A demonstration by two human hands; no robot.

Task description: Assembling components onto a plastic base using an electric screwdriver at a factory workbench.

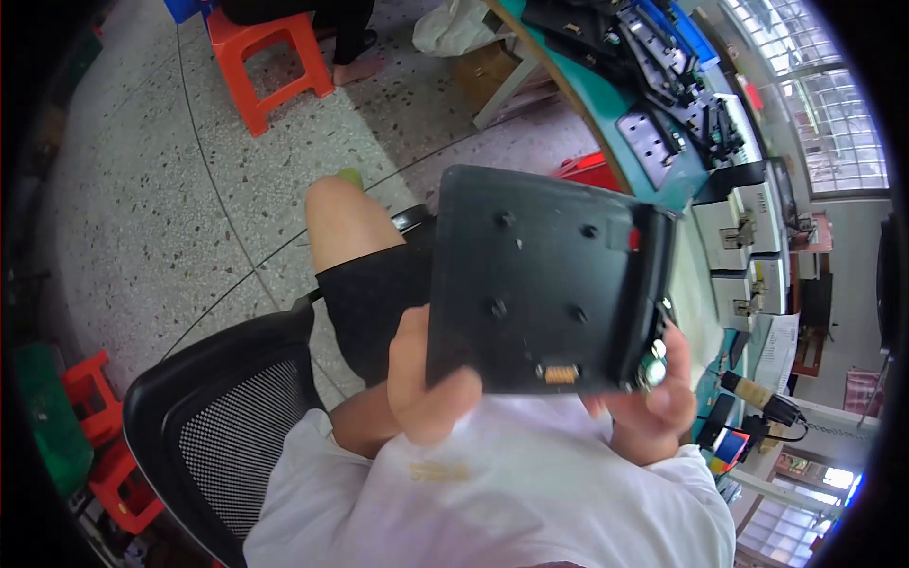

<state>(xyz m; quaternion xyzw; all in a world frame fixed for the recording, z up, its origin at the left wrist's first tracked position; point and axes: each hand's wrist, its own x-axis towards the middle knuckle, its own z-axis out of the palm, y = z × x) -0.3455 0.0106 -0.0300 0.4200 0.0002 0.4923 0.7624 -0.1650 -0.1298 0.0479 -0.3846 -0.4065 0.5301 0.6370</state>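
Observation:
Both hands hold a flat black device housing (540, 275) in front of my chest, its broad face turned to view. Several dark posts stick up from that face, with a red patch near the upper right corner and a gold-coloured connector (560, 374) at the lower edge. A thick ridge runs along its right side. My left hand (426, 388) is closed on the lower left corner, thumb over the face. My right hand (658, 402) grips the lower right corner beside a shiny round part (651, 365); some of its fingers are hidden behind the housing.
At right runs a green-topped workbench (606, 118) carrying black parts (663, 66), grey-and-white fixtures (743, 232) and a tool with a yellowish barrel (753, 390). A black mesh chair (237, 435) stands at lower left. Ahead, a person sits on an orange stool (270, 66).

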